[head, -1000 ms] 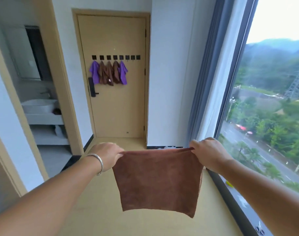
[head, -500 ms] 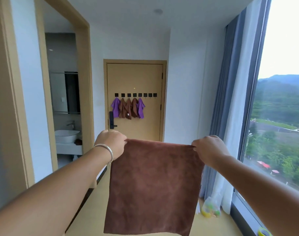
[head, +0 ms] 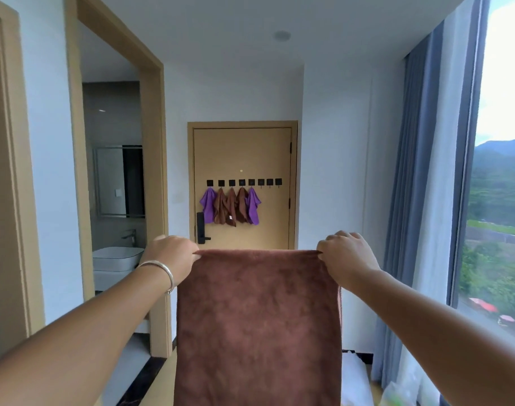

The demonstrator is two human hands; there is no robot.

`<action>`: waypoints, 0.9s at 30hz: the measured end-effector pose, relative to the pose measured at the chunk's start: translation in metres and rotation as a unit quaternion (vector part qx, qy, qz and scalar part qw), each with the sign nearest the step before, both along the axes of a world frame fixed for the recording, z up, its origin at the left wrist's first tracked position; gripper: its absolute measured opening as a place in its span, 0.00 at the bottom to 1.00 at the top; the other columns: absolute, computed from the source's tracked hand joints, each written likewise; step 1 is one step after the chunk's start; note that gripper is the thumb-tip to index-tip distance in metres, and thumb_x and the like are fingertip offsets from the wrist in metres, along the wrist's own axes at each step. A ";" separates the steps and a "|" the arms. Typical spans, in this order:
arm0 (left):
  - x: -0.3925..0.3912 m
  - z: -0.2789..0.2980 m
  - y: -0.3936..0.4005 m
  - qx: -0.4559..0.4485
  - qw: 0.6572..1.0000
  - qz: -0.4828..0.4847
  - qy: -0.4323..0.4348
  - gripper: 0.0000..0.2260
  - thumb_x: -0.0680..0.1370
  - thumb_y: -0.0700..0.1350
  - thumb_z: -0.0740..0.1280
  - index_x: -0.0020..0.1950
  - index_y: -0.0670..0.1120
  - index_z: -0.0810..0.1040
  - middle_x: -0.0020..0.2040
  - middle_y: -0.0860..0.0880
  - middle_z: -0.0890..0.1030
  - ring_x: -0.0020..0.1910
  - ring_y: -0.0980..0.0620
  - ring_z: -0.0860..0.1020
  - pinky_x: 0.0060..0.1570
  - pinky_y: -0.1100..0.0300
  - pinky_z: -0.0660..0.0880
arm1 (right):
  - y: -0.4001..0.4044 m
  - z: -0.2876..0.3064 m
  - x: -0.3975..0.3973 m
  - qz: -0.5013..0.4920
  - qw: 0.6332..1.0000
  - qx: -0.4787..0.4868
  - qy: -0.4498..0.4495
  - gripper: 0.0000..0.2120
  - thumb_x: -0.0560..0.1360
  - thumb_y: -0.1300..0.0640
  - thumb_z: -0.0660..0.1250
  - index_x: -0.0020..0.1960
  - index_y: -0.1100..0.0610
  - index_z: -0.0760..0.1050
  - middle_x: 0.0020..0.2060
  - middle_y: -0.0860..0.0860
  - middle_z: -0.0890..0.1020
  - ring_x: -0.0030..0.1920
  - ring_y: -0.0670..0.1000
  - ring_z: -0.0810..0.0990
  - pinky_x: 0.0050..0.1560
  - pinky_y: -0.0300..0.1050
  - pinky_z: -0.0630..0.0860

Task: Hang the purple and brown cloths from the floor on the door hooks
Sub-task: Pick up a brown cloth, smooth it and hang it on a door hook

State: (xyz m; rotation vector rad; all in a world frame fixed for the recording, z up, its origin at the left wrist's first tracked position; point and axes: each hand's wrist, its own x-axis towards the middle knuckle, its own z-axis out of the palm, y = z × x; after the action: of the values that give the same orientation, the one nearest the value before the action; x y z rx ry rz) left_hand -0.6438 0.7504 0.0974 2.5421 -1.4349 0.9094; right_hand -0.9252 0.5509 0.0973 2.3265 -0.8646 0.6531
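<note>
My left hand [head: 169, 259] and right hand [head: 348, 257] pinching top corners of flat brown microfibre cloth [head: 257, 326], tan wooden door [head: 241, 153] ahead, five cloths hung on black square hooks [head: 244, 182]

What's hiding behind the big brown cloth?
The brown cloth, held by the left hand and right hand, covers the door's bottom and the floor. What lies there cannot be seen.

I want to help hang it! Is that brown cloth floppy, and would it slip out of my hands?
Probably floppy: the brown cloth hangs limp below the left hand and right hand, which pinch its top corners. Likely light, since fingertip pinches hold it. Its fuzzy surface suggests it won't slip easily.
</note>
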 end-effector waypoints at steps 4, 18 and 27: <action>0.024 0.014 -0.052 0.007 1.000 0.011 -0.001 0.18 0.82 0.53 0.52 0.45 0.54 0.80 0.45 0.54 0.80 0.46 0.52 0.77 0.52 0.57 0.69 | -0.058 0.012 0.029 0.014 1.000 -0.001 0.000 0.12 0.81 0.50 0.57 0.56 0.49 0.78 0.52 0.46 0.80 0.57 0.51 0.75 0.58 0.46 0.70; 0.121 0.024 -0.233 -0.009 0.999 0.016 -0.033 0.18 0.83 0.54 0.51 0.45 0.55 0.79 0.44 0.55 0.80 0.45 0.52 0.76 0.47 0.58 0.67 | -0.241 0.025 0.129 0.028 0.999 0.005 -0.020 0.12 0.81 0.50 0.55 0.55 0.49 0.77 0.51 0.46 0.80 0.56 0.50 0.74 0.56 0.45 0.69; 0.238 0.020 -0.357 -0.018 0.999 -0.010 -0.048 0.16 0.83 0.51 0.52 0.47 0.54 0.79 0.44 0.55 0.80 0.45 0.52 0.77 0.48 0.58 0.68 | -0.351 0.014 0.233 0.007 1.000 0.003 -0.018 0.12 0.81 0.51 0.55 0.55 0.49 0.77 0.49 0.45 0.79 0.54 0.50 0.75 0.54 0.45 0.70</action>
State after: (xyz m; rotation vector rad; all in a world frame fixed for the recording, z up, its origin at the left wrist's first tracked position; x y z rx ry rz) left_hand -0.4057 0.3938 0.1170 2.4856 -1.4512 1.0570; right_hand -0.6917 0.1997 0.1111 2.3337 -0.8693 0.7014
